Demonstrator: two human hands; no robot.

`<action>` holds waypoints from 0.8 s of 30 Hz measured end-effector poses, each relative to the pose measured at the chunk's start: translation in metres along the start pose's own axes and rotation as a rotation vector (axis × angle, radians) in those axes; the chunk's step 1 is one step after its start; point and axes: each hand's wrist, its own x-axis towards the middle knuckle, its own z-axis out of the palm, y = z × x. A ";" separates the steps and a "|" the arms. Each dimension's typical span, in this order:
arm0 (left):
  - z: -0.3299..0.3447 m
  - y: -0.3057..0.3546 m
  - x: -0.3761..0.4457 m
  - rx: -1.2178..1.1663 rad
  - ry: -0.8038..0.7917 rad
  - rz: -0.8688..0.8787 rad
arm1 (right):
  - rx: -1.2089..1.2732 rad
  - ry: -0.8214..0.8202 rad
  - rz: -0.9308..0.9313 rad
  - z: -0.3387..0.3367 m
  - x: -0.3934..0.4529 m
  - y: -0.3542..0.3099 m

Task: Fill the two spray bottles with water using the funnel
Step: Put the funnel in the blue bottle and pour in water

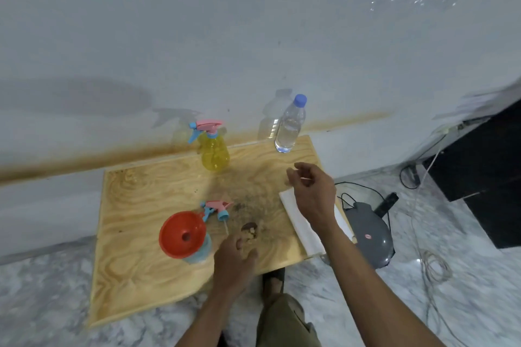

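A red funnel (181, 234) sits in the neck of a blue spray bottle (200, 251) on the wooden table (135, 205). Its pink and blue spray head (217, 208) lies loose on the table just behind it. A yellow spray bottle (214, 153) with its spray head on stands at the back. A clear water bottle (290, 127) with a blue cap stands at the back right. My left hand (235, 259) rests on the table right of the funnel, empty. My right hand (311, 191) hovers in mid-air below the water bottle, fingers loosely apart, holding nothing.
A folded white cloth (298, 222) lies along the table's right edge under my right arm. A grey appliance (369, 234) with black cables sits on the floor to the right. A black cabinet (485, 166) stands further right. The wall is close behind the table.
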 end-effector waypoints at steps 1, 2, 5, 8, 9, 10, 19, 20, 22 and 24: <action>0.006 0.015 0.009 -0.031 0.005 0.029 | 0.023 0.026 0.006 -0.003 0.013 -0.004; 0.011 0.031 0.019 -0.047 0.008 0.059 | 0.036 0.051 0.005 -0.006 0.027 -0.008; 0.025 0.077 0.055 -0.078 0.076 0.152 | 0.037 0.096 -0.032 -0.010 0.069 -0.019; 0.034 0.119 0.086 -0.045 0.150 0.167 | 0.003 0.064 -0.071 -0.010 0.113 -0.026; 0.037 0.132 0.095 -0.042 0.165 0.187 | -0.006 0.056 -0.086 -0.009 0.127 -0.026; 0.041 0.143 0.106 -0.029 0.176 0.211 | -0.013 0.049 -0.100 -0.007 0.142 -0.026; 0.076 0.209 0.186 -0.001 0.286 0.269 | -0.058 -0.099 -0.177 0.010 0.217 -0.023; 0.080 0.212 0.193 -0.017 0.291 0.271 | -0.051 -0.102 -0.176 0.012 0.220 -0.020; 0.085 0.218 0.205 -0.088 0.276 0.261 | -0.030 -0.102 -0.170 0.016 0.224 -0.015; 0.089 0.219 0.214 -0.149 0.255 0.262 | -0.020 -0.095 -0.159 0.019 0.225 -0.011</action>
